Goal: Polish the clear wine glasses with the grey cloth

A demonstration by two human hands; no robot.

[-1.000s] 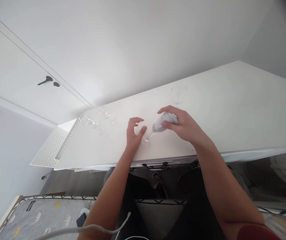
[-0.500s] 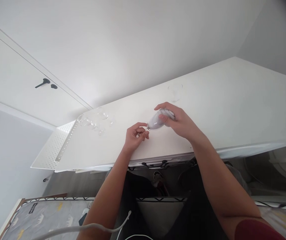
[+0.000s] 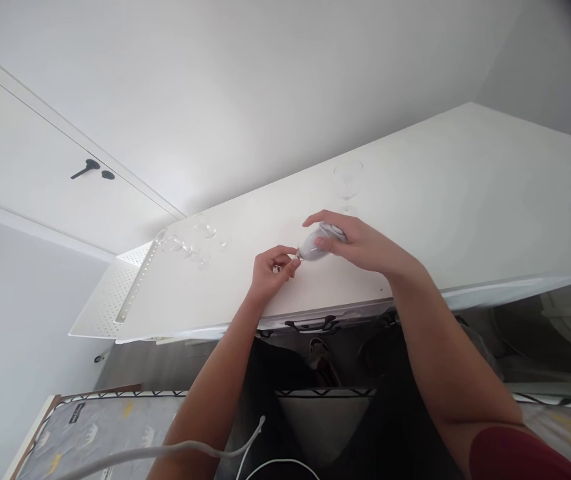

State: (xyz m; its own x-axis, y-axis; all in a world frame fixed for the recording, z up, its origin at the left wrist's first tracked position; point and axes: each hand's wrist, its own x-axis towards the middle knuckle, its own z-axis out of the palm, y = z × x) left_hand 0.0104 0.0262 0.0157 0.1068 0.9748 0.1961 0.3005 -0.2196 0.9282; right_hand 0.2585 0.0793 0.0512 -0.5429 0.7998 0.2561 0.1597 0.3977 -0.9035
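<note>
A clear stemmed glass (image 3: 307, 249) lies tilted above the white tabletop, its bowl pointing to the right. My left hand (image 3: 271, 272) pinches the stem, with the foot partly hidden by the fingers. What looks like a whitish-grey cloth (image 3: 332, 233) fills the bowl. My right hand (image 3: 360, 243) is closed over the mouth of the bowl and this cloth, thumb on the near side and forefinger stretched along the far side. Behind the right hand stands another clear stemmed glass (image 3: 348, 173). Several clear glasses (image 3: 190, 248) are grouped at the left end of the table.
The white table (image 3: 465, 200) runs along a wall. A white perforated panel (image 3: 100, 293) borders its left end. Black drawer handles (image 3: 315, 325) jut from the front edge. A white cable (image 3: 190, 448) crosses near my left forearm, above a patterned grey mattress (image 3: 100, 433).
Both hands keep hold of the glass and cloth. My right hand has turned slightly about the bowl; the view has shifted a little, showing more of the standing glass.
</note>
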